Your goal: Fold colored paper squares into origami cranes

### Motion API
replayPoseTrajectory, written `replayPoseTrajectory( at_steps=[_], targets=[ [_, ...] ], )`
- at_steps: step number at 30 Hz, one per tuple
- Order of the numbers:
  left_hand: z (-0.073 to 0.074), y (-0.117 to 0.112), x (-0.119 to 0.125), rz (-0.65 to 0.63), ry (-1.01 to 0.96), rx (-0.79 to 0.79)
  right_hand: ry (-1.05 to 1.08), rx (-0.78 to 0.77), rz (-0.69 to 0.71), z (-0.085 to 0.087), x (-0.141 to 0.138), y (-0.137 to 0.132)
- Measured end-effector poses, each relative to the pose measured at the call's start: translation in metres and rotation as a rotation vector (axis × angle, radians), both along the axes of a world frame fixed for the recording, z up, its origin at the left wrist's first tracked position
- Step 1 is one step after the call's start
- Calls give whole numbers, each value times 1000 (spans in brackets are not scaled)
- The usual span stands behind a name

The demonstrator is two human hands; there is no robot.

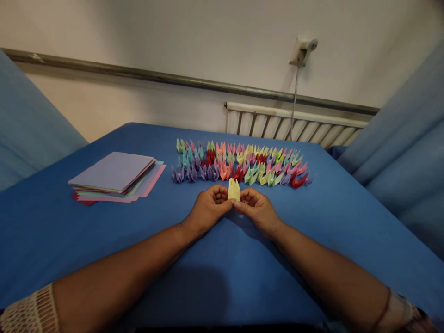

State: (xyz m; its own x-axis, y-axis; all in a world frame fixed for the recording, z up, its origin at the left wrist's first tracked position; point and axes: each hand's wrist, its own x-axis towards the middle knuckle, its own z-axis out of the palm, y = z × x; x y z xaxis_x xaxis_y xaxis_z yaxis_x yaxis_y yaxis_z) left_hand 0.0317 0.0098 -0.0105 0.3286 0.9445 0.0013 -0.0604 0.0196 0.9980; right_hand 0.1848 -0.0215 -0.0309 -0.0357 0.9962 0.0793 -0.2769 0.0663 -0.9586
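A pale yellow folded paper piece (pixel 234 189) with pointed tips stands upright between my two hands, above the blue-covered table (pixel 222 286). My left hand (pixel 211 203) pinches its lower left side, thumb to the front. From the other side my right hand (pixel 258 208) grips the lower right edge between thumb and fingers. Just beyond my hands, several rows of folded paper cranes (pixel 239 162) stand in many colours, among them purple, red, yellow, green and pink. The inner fingers of both hands are partly hidden.
To the left lies a stack of coloured paper sheets (pixel 113 171), lilac on top, with edges fanned out. Behind the table are a wall pipe (pixel 173 78), a radiator (pixel 277 122) and a socket with a plugged-in cord (pixel 302 52). Blue curtains (pixel 409 129) hang at both sides.
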Motion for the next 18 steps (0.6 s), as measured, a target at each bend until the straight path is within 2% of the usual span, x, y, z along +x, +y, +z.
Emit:
replayPoseTrajectory(
  at_steps=[8, 12, 18],
  targets=[
    [14, -5, -4, -46, -35, -21, 137, 10, 3, 0, 1, 0],
    [11, -5, -5, -96, -55, 4, 42, 68, 3, 3, 2, 0],
    [9, -3, -6, -12, 43, 81, -90, 97, 17, 5, 1, -2]
  ],
)
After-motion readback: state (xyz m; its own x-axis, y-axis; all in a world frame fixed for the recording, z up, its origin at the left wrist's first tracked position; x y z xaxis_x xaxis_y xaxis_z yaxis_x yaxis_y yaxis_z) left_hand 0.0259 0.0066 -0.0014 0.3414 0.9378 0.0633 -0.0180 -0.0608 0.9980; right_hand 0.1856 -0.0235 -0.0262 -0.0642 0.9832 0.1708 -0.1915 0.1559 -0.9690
